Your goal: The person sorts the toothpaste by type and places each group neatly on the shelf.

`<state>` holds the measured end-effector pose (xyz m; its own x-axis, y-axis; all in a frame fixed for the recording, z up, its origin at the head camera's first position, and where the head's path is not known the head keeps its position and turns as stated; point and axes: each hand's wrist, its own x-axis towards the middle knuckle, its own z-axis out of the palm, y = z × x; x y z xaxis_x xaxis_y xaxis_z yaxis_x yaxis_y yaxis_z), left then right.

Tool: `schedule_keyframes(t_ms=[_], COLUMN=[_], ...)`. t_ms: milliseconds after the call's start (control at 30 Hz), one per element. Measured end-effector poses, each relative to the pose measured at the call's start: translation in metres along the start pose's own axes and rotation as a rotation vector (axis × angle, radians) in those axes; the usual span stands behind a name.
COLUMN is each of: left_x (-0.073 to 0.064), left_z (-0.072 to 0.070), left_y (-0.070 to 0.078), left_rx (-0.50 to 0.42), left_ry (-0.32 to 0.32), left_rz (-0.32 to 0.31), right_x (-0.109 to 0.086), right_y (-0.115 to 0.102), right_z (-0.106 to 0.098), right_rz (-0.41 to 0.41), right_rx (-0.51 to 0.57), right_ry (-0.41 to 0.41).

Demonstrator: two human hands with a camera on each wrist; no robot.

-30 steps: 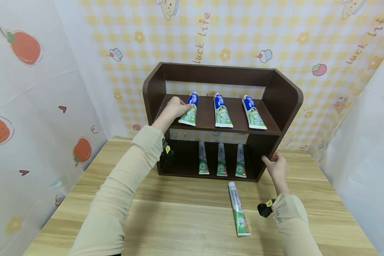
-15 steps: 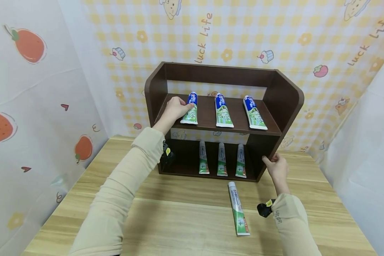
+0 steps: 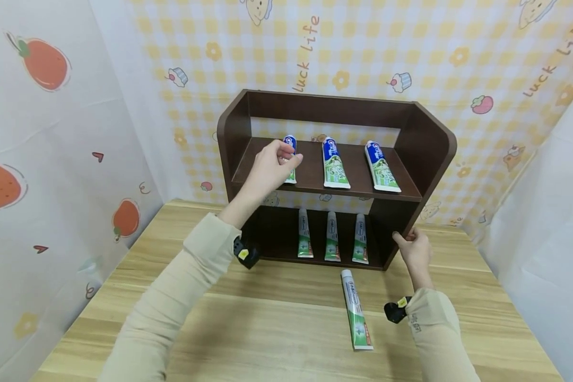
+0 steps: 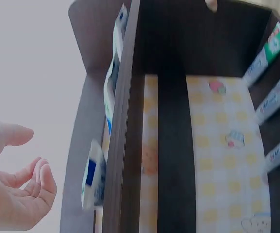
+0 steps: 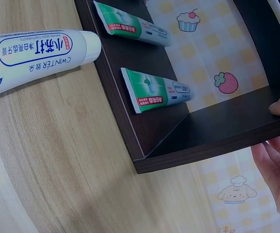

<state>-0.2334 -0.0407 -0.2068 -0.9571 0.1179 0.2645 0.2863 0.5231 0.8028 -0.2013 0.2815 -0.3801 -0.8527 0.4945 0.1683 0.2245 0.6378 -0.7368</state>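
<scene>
My left hand (image 3: 273, 165) hovers in front of the upper shelf, fingers loosely bent and holding nothing. It partly hides the leftmost blue-and-green toothpaste tube (image 3: 291, 141); in the left wrist view a gap separates the hand (image 4: 21, 187) from that tube (image 4: 94, 177). Two matching tubes, a middle one (image 3: 335, 165) and a right one (image 3: 382, 168), lie on the same board. My right hand (image 3: 414, 254) grips the right side panel of the dark brown rack (image 3: 310, 172), thumb inside and fingers outside, as the right wrist view shows.
Three grey-and-green toothpaste tubes (image 3: 331, 239) lie on the rack's lower level, towards the right. Another white-and-green tube (image 3: 356, 313) rests on the wooden table (image 3: 286, 329) before the rack. A patterned cloth (image 3: 353, 48) hangs behind.
My left hand has let go of the leftmost upper tube and lifted slightly away towards me. That tube stays on the shelf. The right hand keeps its grip on the side panel.
</scene>
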Motion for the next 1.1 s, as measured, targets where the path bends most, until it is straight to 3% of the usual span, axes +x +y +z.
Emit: schedule_keyframes(t_ms=[200,567,867,1100], left_x=[-0.024,-0.07,-0.103,-0.121], left_z=[0.012,0.056,0.116,0.164], left_y=[-0.001,-0.026,-0.064,-0.094], left_rx=[-0.069,-0.198,-0.177,-0.181], left_ry=[-0.02,-0.094,-0.249,-0.326], left_rz=[0.069,0.069,-0.064,-0.195], right_x=[0.0,0.0,0.001,0.001], right_y=[-0.001,-0.001,0.0,0.001], right_z=[-0.001,0.001,0.0,0.001], right_rz=[-0.001,-0.01,-0.021,-0.017], right_rx=[0.0,0.003,-0.003,-0.009], right_ry=[0.0,0.004,0.027,0.024])
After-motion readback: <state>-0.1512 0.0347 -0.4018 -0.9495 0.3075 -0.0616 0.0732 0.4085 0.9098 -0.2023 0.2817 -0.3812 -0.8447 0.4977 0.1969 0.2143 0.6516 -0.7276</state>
